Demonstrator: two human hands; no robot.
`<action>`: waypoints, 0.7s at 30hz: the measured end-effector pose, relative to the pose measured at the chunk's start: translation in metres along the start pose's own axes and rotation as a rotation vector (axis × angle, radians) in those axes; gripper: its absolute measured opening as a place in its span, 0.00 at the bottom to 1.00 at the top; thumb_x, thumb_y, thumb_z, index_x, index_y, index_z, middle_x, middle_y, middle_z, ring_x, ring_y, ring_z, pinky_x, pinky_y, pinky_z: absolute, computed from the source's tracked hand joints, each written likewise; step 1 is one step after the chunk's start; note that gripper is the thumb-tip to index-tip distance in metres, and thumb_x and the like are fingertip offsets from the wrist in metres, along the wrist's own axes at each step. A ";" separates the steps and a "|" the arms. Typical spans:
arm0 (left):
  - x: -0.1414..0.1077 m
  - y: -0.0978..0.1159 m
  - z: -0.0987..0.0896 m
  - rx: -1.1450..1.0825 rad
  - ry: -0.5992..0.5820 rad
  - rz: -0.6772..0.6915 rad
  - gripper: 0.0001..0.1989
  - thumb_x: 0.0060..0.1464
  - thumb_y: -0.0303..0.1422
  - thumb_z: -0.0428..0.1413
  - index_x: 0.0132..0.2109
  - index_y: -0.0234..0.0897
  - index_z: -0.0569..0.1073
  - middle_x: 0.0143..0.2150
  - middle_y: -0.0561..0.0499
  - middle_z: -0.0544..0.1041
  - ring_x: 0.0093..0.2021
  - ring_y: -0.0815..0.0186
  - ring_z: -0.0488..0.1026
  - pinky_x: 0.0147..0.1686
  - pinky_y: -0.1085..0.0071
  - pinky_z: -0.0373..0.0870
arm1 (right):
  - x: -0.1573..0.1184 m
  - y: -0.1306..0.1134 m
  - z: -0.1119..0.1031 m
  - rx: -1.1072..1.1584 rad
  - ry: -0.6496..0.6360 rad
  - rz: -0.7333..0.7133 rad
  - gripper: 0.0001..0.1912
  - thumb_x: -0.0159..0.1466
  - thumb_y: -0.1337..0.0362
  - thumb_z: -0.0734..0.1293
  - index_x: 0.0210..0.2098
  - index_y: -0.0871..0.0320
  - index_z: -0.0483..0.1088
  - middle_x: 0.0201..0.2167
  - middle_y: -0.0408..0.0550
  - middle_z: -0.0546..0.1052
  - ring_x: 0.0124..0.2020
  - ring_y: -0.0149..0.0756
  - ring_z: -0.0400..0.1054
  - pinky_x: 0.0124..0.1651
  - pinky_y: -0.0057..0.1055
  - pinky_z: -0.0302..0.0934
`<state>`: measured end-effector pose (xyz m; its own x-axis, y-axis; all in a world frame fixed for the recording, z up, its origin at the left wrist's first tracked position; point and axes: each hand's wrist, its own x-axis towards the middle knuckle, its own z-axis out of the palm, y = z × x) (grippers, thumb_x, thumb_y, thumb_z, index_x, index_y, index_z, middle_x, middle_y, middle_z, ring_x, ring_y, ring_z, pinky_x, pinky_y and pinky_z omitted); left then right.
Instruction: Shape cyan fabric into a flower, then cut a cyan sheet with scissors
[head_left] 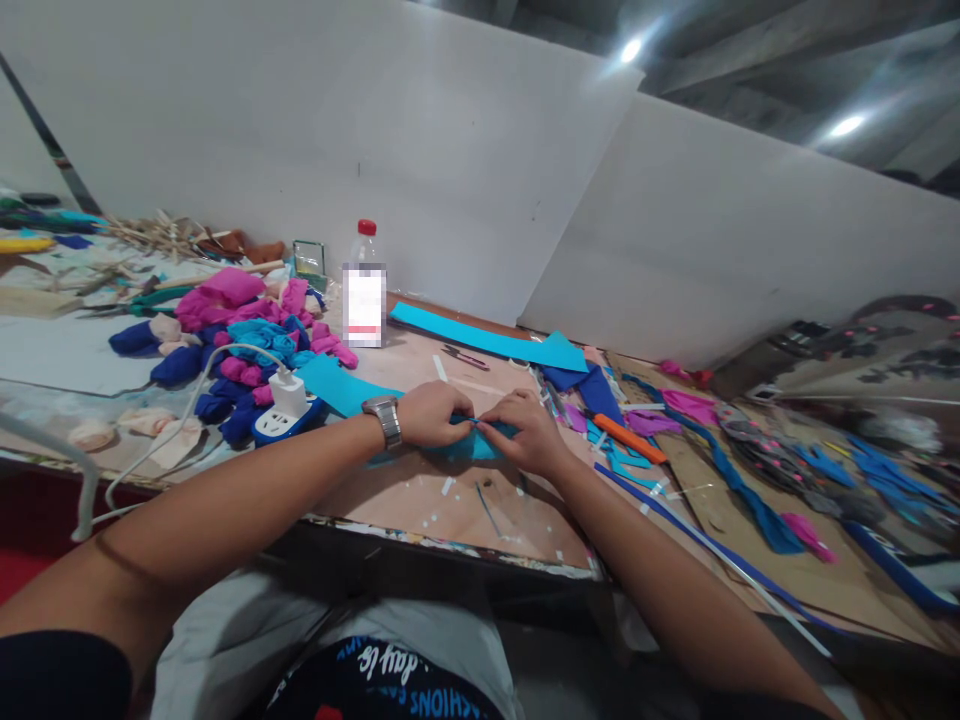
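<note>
Over the front part of the table, my left hand [433,413] and my right hand [529,430] meet, fingertips almost touching. Both are closed in a pinch on the upper edge of a light-blue strip [480,447]; whether it is paper or cloth I cannot tell. Part of the strip is hidden behind the hands. Beyond the left wrist, which wears a metal watch, a flat light-blue length [346,388] extends to the left; I cannot tell if it joins the held piece. Behind the hands lies another long light-blue strip [480,338], with small dark-handled scissors or tweezers [466,357] before it.
A blue-and-white power strip [289,412] with a plugged-in charger sits left of my forearm. Bundled pink and blue pieces [240,345] are heaped behind it. A red-capped bottle [365,290] stands near the white wall. On the right lie an orange-handled cutter [628,438] and blue scraps.
</note>
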<state>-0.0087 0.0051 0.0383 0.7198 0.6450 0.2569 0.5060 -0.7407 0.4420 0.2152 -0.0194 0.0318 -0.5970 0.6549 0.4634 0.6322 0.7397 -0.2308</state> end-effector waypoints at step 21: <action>0.002 0.003 -0.005 -0.131 -0.059 -0.079 0.13 0.55 0.32 0.52 0.36 0.35 0.82 0.31 0.49 0.81 0.31 0.65 0.72 0.32 0.69 0.62 | -0.001 0.002 -0.001 -0.039 0.071 -0.087 0.05 0.66 0.64 0.68 0.38 0.50 0.79 0.34 0.45 0.84 0.35 0.39 0.77 0.50 0.45 0.56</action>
<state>-0.0086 0.0051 0.0446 0.7089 0.6851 0.1677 0.4985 -0.6549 0.5680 0.2175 -0.0186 0.0317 -0.6149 0.5750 0.5396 0.5991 0.7856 -0.1544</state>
